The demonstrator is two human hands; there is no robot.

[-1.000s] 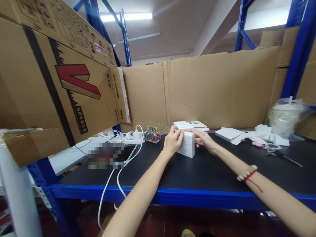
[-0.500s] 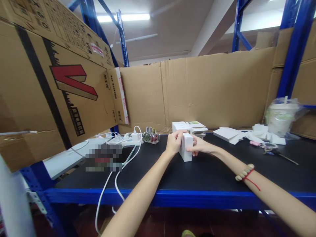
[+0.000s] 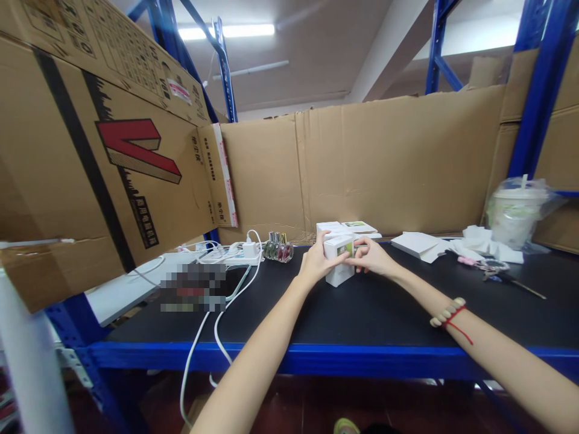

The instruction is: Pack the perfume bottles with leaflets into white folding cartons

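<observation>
A small white box [image 3: 340,276] with a green picture on its face is between my two hands, above the black tabletop. My left hand [image 3: 315,260] is closed around its left side, with the thumb across the front. At its right side, the fingers of my right hand [image 3: 371,258] are closed on the edge near the green picture. Just behind are more white boxes [image 3: 326,226], partly hidden by the held box and my hands. A flat card with a green picture [image 3: 359,226] lies on top of that group.
Small glass bottles [image 3: 277,248] stand left of the boxes, beside a white power strip [image 3: 226,259] with cables. To the right lie folded white cartons [image 3: 418,246], crumpled paper [image 3: 491,246], keys [image 3: 495,268] and a lidded cup [image 3: 518,211]. Cardboard walls [image 3: 398,163] enclose the back.
The white box has turned, so its face with the green picture now shows. My left thumb has come round to its front, and my right hand has shifted slightly at its right edge.
</observation>
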